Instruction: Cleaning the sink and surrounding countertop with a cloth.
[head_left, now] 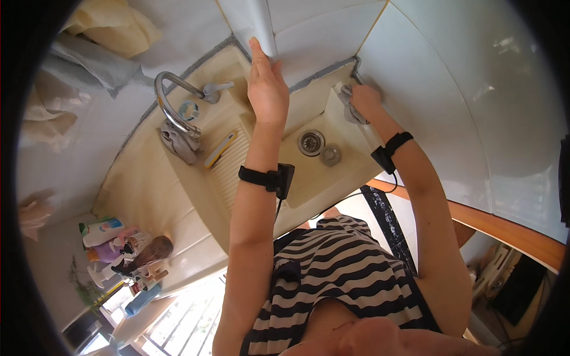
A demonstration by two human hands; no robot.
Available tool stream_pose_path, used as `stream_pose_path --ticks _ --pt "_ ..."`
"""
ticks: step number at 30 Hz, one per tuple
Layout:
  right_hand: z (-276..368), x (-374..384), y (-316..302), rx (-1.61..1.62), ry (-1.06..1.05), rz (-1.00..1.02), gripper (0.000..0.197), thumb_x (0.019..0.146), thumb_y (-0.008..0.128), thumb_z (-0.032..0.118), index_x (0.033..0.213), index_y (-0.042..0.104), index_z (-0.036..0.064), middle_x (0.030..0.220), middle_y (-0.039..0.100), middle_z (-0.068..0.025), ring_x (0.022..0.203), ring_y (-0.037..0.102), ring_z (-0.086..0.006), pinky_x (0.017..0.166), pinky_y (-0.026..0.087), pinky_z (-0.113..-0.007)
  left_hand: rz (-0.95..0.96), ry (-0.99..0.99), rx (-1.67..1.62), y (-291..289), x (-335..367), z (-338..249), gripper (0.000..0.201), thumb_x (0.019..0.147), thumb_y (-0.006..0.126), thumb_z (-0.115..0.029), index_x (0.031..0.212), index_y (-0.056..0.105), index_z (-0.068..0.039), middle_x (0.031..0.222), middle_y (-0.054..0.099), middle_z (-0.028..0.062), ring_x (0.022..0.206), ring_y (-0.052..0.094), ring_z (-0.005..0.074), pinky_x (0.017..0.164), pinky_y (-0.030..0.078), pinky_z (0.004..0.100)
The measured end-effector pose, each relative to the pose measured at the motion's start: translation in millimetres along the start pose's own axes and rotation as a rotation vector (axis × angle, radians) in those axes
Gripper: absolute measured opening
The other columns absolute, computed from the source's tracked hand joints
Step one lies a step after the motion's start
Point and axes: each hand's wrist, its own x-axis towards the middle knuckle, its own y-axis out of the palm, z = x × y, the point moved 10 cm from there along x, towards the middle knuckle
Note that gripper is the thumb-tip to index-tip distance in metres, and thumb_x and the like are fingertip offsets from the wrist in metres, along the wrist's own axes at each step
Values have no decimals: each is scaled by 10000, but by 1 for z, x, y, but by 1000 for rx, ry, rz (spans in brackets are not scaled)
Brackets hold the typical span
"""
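Looks mid-wipe tbh. Round clear piece (330, 155) sits beside drain (310, 142); can't tell how much of sink (303, 181) is done or left. Your right grip (366, 101): curled tight round grey cloth (355, 113), against sink's right edge. Your left grip (268, 89): fingers stretched out, nothing visible held, near white pipe (256, 21); contact unclear.

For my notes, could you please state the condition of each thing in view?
Curved chrome faucet: no visible flow.
Cream rectangular sink: no visible standing water.
Round metal drain: exposed.
Slim yellow-white tool: lying flat.
Grey fabric cloth beside faucet: crumpled.
Second grey fabric cloth: bunched in right hand.
Bare left hand: open, raised.
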Motion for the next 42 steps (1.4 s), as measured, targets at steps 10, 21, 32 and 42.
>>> stream_pose_path --ticks 10,21,32,42 --pt "-8 11 -18 17 46 -282 198 825 504 210 941 601 82 967 619 -93 903 600 -247 693 507 -414 64 -65 -58 8 0 1 587 788 583 16 1296 297 89 1237 460 264 1035 546 362 796 505 349" --pt "-18 -1 -20 34 125 -358 170 787 561 222 862 614 78 821 637 -132 795 624 -285 659 511 -406 66 -29 -28 8 1 -4 585 815 557 3 1322 271 67 1202 496 250 905 595 349 696 523 341" --pt "66 -35 -3 36 -292 -428 151 802 492 147 908 580 85 865 614 -104 834 589 -256 601 522 -395 -8 32 -35 -1 1 -3 607 824 558 -10 1355 264 3 1004 596 209 793 615 311 636 510 361" --pt "27 -19 -19 -154 -66 -655 163 741 588 169 876 572 79 852 600 -44 921 513 -193 559 463 -344 14 -31 -118 4 -1 -6 586 831 552 -17 1352 284 -8 1027 594 202 848 616 300 665 509 350"
